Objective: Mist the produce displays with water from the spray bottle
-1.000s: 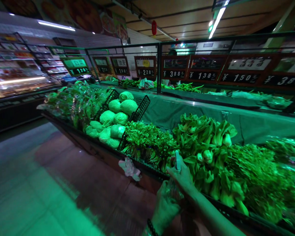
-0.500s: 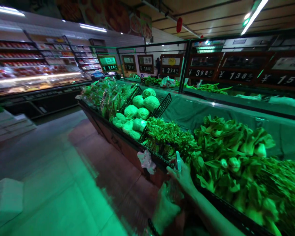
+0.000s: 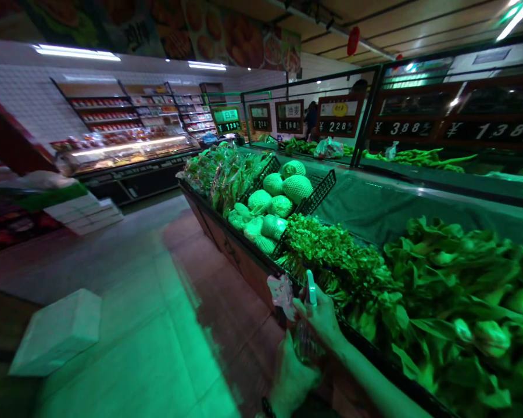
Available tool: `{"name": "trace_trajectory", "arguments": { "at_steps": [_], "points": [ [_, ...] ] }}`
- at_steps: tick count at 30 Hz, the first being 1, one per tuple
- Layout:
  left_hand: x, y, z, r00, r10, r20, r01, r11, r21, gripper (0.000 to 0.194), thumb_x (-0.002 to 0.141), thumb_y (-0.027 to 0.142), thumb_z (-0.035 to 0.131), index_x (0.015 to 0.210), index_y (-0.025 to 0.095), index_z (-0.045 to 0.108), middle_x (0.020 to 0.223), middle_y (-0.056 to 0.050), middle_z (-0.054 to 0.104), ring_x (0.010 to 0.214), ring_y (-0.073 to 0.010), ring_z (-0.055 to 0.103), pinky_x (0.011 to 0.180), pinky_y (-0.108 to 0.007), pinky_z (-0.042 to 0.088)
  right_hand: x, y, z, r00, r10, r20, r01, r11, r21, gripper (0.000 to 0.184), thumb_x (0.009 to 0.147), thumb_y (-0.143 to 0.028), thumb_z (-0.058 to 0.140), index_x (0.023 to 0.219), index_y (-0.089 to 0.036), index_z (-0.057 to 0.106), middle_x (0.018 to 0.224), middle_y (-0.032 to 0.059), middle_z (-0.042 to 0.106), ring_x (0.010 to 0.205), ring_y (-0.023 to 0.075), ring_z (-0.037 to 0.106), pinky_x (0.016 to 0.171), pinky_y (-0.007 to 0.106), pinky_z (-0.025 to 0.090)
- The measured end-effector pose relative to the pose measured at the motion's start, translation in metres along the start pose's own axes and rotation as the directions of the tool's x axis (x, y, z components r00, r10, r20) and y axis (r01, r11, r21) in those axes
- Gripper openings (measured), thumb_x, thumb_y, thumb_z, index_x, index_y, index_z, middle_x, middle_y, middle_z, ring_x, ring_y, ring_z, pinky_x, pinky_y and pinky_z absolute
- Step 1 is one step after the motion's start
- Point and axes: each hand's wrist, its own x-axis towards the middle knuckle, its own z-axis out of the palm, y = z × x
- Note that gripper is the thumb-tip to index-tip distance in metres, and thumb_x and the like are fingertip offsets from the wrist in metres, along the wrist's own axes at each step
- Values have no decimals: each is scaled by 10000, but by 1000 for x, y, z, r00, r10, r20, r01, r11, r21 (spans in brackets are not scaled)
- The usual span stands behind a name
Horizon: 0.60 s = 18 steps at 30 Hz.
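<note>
A clear spray bottle (image 3: 304, 343) with a pale trigger head (image 3: 311, 287) is held upright beside the front edge of the vegetable stand. My right hand (image 3: 321, 320) grips it around the neck, just under the head. Lower down, my left hand (image 3: 293, 368), with a dark band at the wrist, is closed about the bottle's base; its fingertips are partly hidden in shadow. A crumpled white plastic bag (image 3: 281, 292) hangs at the stand's edge, close to my right fingers. Behind my hands lie bunches of small-leaved greens (image 3: 331, 247).
Net-wrapped melons (image 3: 272, 203) fill a black crate beyond the greens, with bagged leafy vegetables (image 3: 226, 174) farther off. Bok choy (image 3: 462, 278) lies to the right. Price signs (image 3: 335, 116) hang above. A white foam box (image 3: 61, 331) stands on the floor at left.
My view has swung left, so the stand and produce sit farther right, and more of the left floor and foam box shows. Both hands stay on the bottle, now nearer the white bag.
</note>
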Motion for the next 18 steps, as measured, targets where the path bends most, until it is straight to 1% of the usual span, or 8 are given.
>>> {"name": "trace_trajectory", "arguments": {
  "at_steps": [3,6,8,10,11,13,16,18],
  "points": [
    [24,8,-13,999,-21,37,20,999,25,804,613,77,900,1348,193,594,1229,-142,869,1093,-330,847,985,-420,706,24,-10,11,1000,-1,22,1,1000,23,428,844,-526,839,1102,-228,670,955,51,781,783,225,698,718,340,587],
    [51,16,-26,999,-37,28,36,998,47,743,580,46,889,1264,218,655,1195,-121,879,1088,-346,846,959,-421,711,51,-20,20,999,37,32,-39,997,62,562,843,-582,852,1232,-232,647,1066,81,809,799,244,745,750,377,626],
    [71,19,-34,998,-48,42,46,997,56,749,568,58,897,1254,245,660,1188,-101,881,1096,-353,844,965,-434,711,67,-17,27,999,45,23,-47,996,73,537,834,-613,845,1170,-236,660,1013,72,808,750,240,739,713,375,629],
    [91,20,-39,996,-53,72,50,997,51,769,582,86,900,1287,252,642,1235,-104,869,1133,-356,836,1017,-451,699,83,-7,33,999,51,-4,-51,997,55,473,844,-609,821,1093,-232,681,857,41,780,674,229,709,643,355,607],
    [101,19,-41,995,-52,80,49,998,34,791,580,99,906,1306,249,630,1274,-115,857,1171,-360,825,1057,-457,687,90,-1,36,998,58,-24,-57,997,43,458,852,-594,811,1098,-225,692,781,21,753,640,225,692,613,344,595],
    [122,15,-44,994,-58,98,57,998,7,836,571,129,925,1337,248,613,1336,-137,831,1237,-375,801,1104,-466,670,105,11,41,994,71,-80,-70,997,12,526,863,-560,798,1233,-202,695,727,-1,725,605,218,676,592,336,589],
    [154,13,-50,985,-60,164,55,998,35,819,538,138,945,1288,266,641,1316,-142,825,1235,-400,788,1095,-490,672,125,21,41,984,79,-162,-81,997,-10,842,849,-574,811,1538,-170,545,946,59,799,667,229,717,643,358,637],
    [175,18,-56,967,-62,248,47,997,67,775,515,123,940,1224,275,666,1275,-132,824,1196,-408,787,1066,-511,677,137,23,38,977,117,-176,-119,993,3,915,869,-601,814,1601,-170,475,1126,125,816,724,237,754,686,365,662]
  ]
}}
